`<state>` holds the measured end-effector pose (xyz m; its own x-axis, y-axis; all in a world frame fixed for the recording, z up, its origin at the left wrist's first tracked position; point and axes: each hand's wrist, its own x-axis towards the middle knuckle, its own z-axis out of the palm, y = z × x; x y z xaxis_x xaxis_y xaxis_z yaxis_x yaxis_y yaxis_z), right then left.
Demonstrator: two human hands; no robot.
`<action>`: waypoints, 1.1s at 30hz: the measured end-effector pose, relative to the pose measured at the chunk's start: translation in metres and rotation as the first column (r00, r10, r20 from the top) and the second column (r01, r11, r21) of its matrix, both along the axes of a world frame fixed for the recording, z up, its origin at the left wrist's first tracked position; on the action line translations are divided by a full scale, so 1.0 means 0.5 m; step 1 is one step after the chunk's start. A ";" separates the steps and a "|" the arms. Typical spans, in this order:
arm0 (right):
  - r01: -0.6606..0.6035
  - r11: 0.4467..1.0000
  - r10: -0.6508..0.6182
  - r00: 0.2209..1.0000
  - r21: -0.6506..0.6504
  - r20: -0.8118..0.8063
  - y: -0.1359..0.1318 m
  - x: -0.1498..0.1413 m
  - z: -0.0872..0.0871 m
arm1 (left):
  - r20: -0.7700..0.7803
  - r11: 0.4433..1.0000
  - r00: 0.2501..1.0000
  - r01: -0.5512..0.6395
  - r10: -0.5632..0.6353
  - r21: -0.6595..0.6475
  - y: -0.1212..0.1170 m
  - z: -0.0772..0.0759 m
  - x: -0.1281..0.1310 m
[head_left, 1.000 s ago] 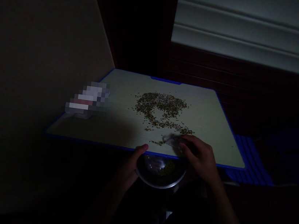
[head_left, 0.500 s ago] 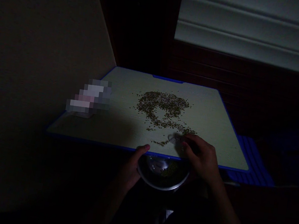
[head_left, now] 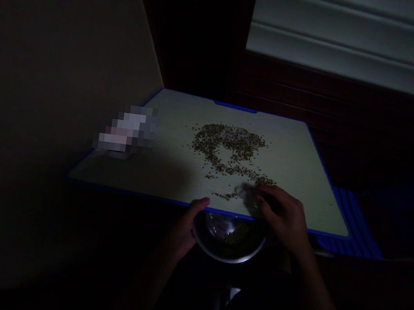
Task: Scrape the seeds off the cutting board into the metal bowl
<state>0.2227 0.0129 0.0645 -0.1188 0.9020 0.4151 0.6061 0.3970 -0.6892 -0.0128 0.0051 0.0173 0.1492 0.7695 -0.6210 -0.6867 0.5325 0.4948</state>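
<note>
1. Shifted slightly rightward in the view since the earlier frame are the pale board [head_left: 309, 189], the metal bowl [head_left: 233, 260] and both hands; little change is seen among them.
2. Small greenish grains [head_left: 228, 136] are strewn across the middle of the board, with a thin line of strays close to its near edge. More are gathered inside the bowl, which is held at that edge, its far part hidden by the board.
3. The bowl's left side is grasped by the left hand [head_left: 185, 229], its thumb laid at the board's blue edge.
4. A translucent piece [head_left: 245, 190] is apparently pinched in the right hand [head_left: 287, 219], just beside the strays; what it is cannot be told in the dim light.
5. Light, hard and quick to roll, the grains are judged easier swept than picked singly. The bowl is presumably stiff and smooth, perhaps slippery, and best held by rim and outer wall.
6. A pixelated object [head_left: 124, 131] is seen at the board's left edge.
</note>
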 end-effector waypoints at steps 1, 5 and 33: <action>-0.003 1.000 0.003 1.000 0.004 -0.006 -0.001 0.001 -0.001 | -0.001 1.000 1.000 -0.002 0.002 0.005 0.000 -0.002 0.000; -0.015 1.000 0.015 1.000 0.019 -0.012 0.001 0.004 -0.003 | 0.004 1.000 1.000 -0.008 0.008 0.027 0.001 -0.009 0.001; -0.169 0.985 0.169 0.986 -0.038 -0.001 -0.003 0.012 0.006 | -0.075 0.998 0.997 -0.019 0.023 0.056 0.001 -0.045 -0.008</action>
<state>0.2285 0.0115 0.0674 -0.2718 0.8839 0.3806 0.5345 0.4675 -0.7041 -0.0167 0.0054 -0.0054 0.0868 0.8057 -0.5860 -0.6568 0.4886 0.5744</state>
